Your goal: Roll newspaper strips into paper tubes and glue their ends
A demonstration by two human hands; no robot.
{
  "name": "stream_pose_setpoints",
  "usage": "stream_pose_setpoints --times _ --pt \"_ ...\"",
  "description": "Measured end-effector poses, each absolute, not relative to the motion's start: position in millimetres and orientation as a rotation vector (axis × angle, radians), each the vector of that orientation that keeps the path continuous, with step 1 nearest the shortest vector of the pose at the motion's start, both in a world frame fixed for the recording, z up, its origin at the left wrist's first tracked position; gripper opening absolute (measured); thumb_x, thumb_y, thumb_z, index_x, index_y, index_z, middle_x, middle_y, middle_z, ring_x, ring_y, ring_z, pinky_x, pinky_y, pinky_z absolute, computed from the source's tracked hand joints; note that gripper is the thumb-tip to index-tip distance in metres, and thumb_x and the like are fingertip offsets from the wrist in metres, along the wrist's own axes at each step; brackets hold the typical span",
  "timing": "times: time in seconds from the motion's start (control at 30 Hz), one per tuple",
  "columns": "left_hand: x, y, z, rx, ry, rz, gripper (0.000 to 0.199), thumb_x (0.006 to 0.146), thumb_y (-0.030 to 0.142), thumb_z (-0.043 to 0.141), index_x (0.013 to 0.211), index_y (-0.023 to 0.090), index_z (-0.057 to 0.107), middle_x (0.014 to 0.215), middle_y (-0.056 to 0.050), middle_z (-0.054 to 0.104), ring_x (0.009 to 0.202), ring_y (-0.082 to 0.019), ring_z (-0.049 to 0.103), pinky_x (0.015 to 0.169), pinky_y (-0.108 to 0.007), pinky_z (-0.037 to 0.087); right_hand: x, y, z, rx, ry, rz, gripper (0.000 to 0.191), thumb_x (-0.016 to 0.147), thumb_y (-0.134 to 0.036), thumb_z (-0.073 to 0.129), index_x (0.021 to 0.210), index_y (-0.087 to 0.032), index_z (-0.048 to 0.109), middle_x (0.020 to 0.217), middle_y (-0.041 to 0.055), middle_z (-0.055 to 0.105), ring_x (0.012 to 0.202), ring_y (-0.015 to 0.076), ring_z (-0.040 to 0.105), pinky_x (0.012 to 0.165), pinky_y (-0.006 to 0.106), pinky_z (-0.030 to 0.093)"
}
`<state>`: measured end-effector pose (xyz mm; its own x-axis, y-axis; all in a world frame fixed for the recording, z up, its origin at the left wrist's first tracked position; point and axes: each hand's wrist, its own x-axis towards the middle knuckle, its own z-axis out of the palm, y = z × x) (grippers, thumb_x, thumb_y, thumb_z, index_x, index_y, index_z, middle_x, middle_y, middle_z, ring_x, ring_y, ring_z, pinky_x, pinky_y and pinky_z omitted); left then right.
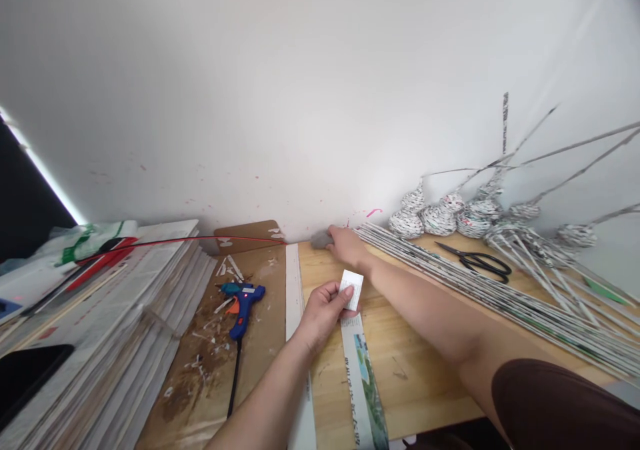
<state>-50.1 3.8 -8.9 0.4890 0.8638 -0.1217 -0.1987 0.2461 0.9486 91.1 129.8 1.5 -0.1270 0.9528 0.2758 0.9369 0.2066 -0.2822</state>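
Note:
My left hand [324, 309] pinches the folded white end of a newspaper strip [361, 370] between thumb and fingers. From there the strip hangs down over the near edge of the wooden table. Farther off, against the wall, my right hand [347, 245] has its fingers closed around the side of a small grey lump [320, 239]; its kind I cannot make out. Just right of that hand lie the far ends of a bundle of long rolled-paper sticks [450, 280].
A blue glue gun [245, 307] lies on stained cardboard [200, 370]. Stacked newspapers [165, 283] stand at left, with a black phone [35, 377] on top. Black scissors [483, 263] and several woven paper gourds [405, 223] sit at right. A white strip [294, 290] runs along the cardboard.

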Motion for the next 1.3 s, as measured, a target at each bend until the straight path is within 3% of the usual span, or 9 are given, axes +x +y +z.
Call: stream_pose_setpoints --times 0.13,0.33,0.43,0.53,0.77,0.9,1.03,1.13,1.3 --pt "-52 6 -11 1.072 0.75 0.831 0.034 0.072 0.044 0.069 0.081 0.012 0.062 0.071 -0.005 0.065 0.066 -0.014 0.062 0.066 -0.025 0.051 83 134 -2 -1.714 -2.048 0.077 0.027 0.084 -0.022 0.054 0.11 -0.016 0.06 0.108 0.0131 0.063 0.105 0.0265 0.051 0.089 0.035 0.035" --pt "-55 9 -13 0.989 0.731 0.899 0.031 0.075 0.042 0.066 0.082 0.012 0.061 0.071 -0.005 0.066 0.069 -0.014 0.064 0.069 -0.026 0.053 94 117 -4 -1.626 -1.962 0.188 0.047 0.081 -0.021 0.057 0.127 -0.015 0.052 0.125 0.0153 0.054 0.112 0.0273 0.047 0.094 0.038 0.033" --pt "-55 9 -12 0.954 0.725 0.93 0.032 0.075 0.042 0.066 0.085 0.012 0.062 0.075 -0.006 0.067 0.071 -0.014 0.065 0.07 -0.026 0.053 105 81 -8 -1.561 -1.942 0.345 0.034 0.091 -0.032 0.041 0.107 -0.014 0.066 0.101 0.0111 0.066 0.094 0.0219 0.058 0.081 0.033 0.042" --pt "-54 8 -10 0.969 0.741 0.934 0.034 0.074 0.042 0.067 0.088 0.011 0.065 0.081 -0.007 0.067 0.073 -0.014 0.065 0.07 -0.025 0.053 108 36 -9 -1.302 -1.693 1.025 0.061 0.093 -0.054 0.026 0.083 -0.012 0.069 0.07 0.0076 0.065 0.062 0.0169 0.058 0.058 0.028 0.043" --pt "-56 5 -15 1.125 0.852 0.872 0.04 0.073 0.05 0.065 0.083 0.011 0.066 0.077 -0.008 0.069 0.066 -0.015 0.064 0.054 -0.022 0.049 101 -10 -12 -0.91 -1.26 1.415 0.037 0.071 -0.051 0.068 0.075 -0.014 0.068 0.062 0.0004 0.059 0.056 0.0109 0.049 0.057 0.024 0.039" --pt "-66 18 -8 1.29 1.114 0.779 0.055 0.08 0.062 0.043 0.072 0.012 0.064 0.079 -0.013 0.069 0.063 -0.018 0.064 0.04 -0.021 0.038 109 1 -19 -0.82 -0.88 1.573 0.033 0.067 -0.043 0.074 0.083 -0.014 0.069 0.068 0.0006 0.062 0.06 0.0113 0.053 0.06 0.026 0.042" --pt "-62 59 14 2.023 1.347 0.831 0.04 0.091 0.041 0.034 0.097 0.016 0.064 0.1 -0.011 0.068 0.087 -0.021 0.064 0.067 -0.029 0.049 117 7 -21 -0.755 -0.79 1.772 0.033 0.063 -0.036 0.079 0.084 -0.012 0.07 0.064 0.0005 0.062 0.056 0.0098 0.053 0.056 0.024 0.042" --pt "-44 99 21 2.642 1.574 0.683 0.036 0.088 0.024 0.041 0.12 0.014 0.055 0.127 -0.014 0.054 0.118 -0.026 0.047 0.097 -0.037 0.037 120 8 -22 -0.712 -0.84 1.849 0.034 0.063 -0.035 0.079 0.085 -0.01 0.07 0.066 0.0018 0.064 0.057 0.0099 0.055 0.057 0.025 0.043" --pt "-15 146 5 2.798 1.756 0.234 0.042 0.087 0.01 0.037 0.127 0.011 0.048 0.114 -0.018 0.06 0.109 -0.026 0.051 0.09 -0.037 0.04 122 11 -25 -0.688 -0.827 1.909 0.035 0.064 -0.036 0.079 0.087 -0.01 0.071 0.071 0.0029 0.066 0.061 0.0098 0.057 0.061 0.024 0.044"
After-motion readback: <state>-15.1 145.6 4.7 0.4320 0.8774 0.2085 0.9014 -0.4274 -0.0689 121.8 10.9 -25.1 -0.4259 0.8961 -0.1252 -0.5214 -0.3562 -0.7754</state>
